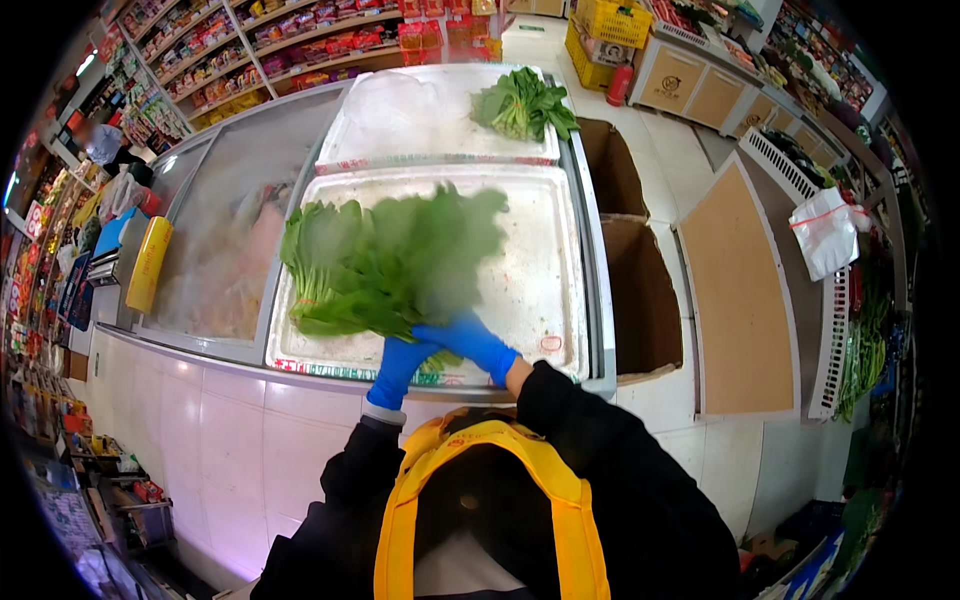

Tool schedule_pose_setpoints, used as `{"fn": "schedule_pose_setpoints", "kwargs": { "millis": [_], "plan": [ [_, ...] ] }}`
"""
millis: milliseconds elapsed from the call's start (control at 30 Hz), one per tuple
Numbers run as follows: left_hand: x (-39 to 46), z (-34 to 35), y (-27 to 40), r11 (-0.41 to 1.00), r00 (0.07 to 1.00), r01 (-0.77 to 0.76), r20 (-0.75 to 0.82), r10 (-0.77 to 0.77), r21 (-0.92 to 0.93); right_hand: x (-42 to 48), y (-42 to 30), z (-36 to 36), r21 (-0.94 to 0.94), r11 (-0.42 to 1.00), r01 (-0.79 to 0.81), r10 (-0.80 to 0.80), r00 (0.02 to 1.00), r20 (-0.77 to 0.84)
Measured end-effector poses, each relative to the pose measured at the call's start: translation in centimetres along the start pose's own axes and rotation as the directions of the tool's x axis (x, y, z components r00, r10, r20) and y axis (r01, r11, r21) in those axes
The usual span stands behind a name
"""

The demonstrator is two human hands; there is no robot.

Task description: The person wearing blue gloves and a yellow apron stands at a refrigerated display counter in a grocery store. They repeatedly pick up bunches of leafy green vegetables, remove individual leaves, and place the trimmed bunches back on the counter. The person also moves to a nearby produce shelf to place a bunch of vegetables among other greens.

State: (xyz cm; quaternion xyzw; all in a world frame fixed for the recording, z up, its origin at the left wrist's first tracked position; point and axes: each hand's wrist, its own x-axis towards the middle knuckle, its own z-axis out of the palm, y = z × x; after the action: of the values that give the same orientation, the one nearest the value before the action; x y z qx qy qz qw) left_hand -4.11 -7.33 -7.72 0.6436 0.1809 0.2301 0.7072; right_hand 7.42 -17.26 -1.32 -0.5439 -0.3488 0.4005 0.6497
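Both hands wear blue gloves and meet at the near edge of a white foam box [525, 277]. My left hand [401, 365] and my right hand [474, 346] close around the stems of a bunch of leafy greens [442, 247]. Its leaves spread away from me over the box, partly blurred, and short stalk ends poke out below the fingers. To the left, more leafy greens [319, 255] lie in the box, with an orange band around their stems. The held leaves overlap them, so the border between bunches is unclear.
A second foam box [442, 139] behind holds a clear plastic bag [394, 101] and another bunch of greens [521, 105]. Both boxes rest on a chest freezer [225, 225]. Open cardboard boxes [641, 300] stand at right, near a white crate [832, 345]. A person [105, 142] is far left.
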Motion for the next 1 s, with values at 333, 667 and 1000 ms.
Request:
{"fn": "schedule_pose_setpoints", "kwargs": {
  "millis": [333, 667, 1000],
  "plan": [
    [0.2, -1.9, -1.1, 0.992, 0.979, 0.056, 0.190, -0.077, 0.113, 1.0, 3.9, -0.8, -0.378, 0.914, 0.149, -0.101, 0.984, 0.144],
    [-1.3, 1.8, 4.7, 0.310, 0.920, 0.292, 0.178, -0.348, -0.905, 4.0, -4.9, 2.4, -0.368, 0.736, -0.568, 0.656, 0.733, 0.182],
    [-1.7, 1.4, 4.6, 0.271, 0.951, 0.272, 0.216, -0.221, -0.923, 3.0, -10.9, 2.5, -0.322, 0.740, -0.591, 0.673, 0.655, 0.344]
  ]
}}
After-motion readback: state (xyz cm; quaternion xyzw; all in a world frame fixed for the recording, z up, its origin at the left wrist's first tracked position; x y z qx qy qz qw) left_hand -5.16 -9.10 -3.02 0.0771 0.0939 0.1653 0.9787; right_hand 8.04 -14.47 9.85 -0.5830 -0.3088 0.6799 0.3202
